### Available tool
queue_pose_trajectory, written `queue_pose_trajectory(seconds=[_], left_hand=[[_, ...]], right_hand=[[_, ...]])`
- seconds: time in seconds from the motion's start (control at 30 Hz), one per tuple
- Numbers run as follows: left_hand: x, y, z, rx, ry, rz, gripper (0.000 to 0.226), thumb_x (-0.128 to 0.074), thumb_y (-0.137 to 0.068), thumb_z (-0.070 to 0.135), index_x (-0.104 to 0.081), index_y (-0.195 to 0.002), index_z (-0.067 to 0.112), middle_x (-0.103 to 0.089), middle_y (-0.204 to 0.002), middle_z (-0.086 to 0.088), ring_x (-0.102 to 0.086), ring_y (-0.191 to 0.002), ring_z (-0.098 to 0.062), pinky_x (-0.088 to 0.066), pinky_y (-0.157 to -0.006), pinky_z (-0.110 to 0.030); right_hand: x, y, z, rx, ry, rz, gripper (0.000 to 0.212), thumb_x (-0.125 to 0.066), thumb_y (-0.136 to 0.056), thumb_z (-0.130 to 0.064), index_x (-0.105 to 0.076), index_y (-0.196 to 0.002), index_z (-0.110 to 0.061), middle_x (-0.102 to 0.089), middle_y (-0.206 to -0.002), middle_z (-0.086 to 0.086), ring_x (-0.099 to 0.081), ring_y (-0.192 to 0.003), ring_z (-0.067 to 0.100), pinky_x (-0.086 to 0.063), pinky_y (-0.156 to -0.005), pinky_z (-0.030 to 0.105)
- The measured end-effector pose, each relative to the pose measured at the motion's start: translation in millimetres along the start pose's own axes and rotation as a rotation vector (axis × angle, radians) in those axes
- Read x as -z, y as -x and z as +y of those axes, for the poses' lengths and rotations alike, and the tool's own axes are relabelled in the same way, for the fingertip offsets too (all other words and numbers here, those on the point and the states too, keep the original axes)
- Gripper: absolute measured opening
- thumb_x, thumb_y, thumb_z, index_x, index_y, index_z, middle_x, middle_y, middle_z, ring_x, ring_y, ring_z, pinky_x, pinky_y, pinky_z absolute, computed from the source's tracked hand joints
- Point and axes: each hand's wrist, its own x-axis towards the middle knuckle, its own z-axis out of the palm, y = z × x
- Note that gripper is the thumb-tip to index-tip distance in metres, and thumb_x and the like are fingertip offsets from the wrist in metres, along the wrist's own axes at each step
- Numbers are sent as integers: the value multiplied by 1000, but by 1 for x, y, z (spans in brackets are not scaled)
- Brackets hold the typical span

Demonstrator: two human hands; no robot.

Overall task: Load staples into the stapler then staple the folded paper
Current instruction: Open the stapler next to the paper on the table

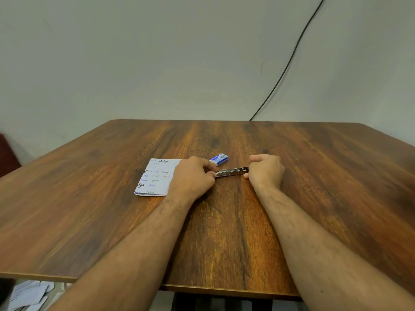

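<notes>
Stapler (232,171) on table (112,209) — both hands' grip (193,176) (266,170) on its ends — staple box (219,159) closed behind.

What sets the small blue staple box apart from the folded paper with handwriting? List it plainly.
The small blue-and-white staple box is a compact block; the folded white paper with handwriting lies flat and covers far more of the table. The box lies free behind the stapler, untouched; the left hand overlaps the paper's right edge. The box bears print; the paper bears blue, black and red handwriting. Both rest on the wooden table.
</notes>
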Motion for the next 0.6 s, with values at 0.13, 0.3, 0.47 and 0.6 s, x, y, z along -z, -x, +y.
queue_pose_trajectory(seconds=[0.13, 0.3, 0.47, 0.6], left_hand=[[3, 3, 2, 12, -11, 15, 35, -65, -75, 18, -79, -103, 34, -77, -89, 9, -68, -86, -11, -56, -81, -28], [2, 3, 5, 58, -52, 3, 27, -63, -74, 18, -81, -92, 28, -73, -73, 5, -66, -76, -15, -54, -68, -29], [-1, 1, 2, 63, -45, 24, 13, -66, -80, 21, -78, -85, 25, -71, -74, 6, -65, -78, -15, -46, -67, -26], [-2, -1, 0, 26, -18, 24, 11, -69, -82, 21, -73, -89, 29, -70, -83, 8, -64, -84, -13, -50, -74, -29]], right_hand=[[6, 2, -1, 40, 37, -39, 31, -55, -89, 2, -79, -102, -14, -77, -90, 8, -63, -44, 2, -41, -41, 5], [4, 12, -3, 241, 150, -208, 28, -61, -85, -9, -81, -101, -21, -78, -105, -1, -72, -98, 20, -55, -97, 33], [5, 14, -5, 336, 228, -280, 25, -65, -88, -13, -80, -106, -19, -76, -113, -2, -65, -112, 13, -40, -93, 18], [6, 14, -5, 365, 218, -306, 22, -66, -89, -15, -80, -106, -18, -77, -109, -3, -62, -97, 6, -36, -81, 13]])
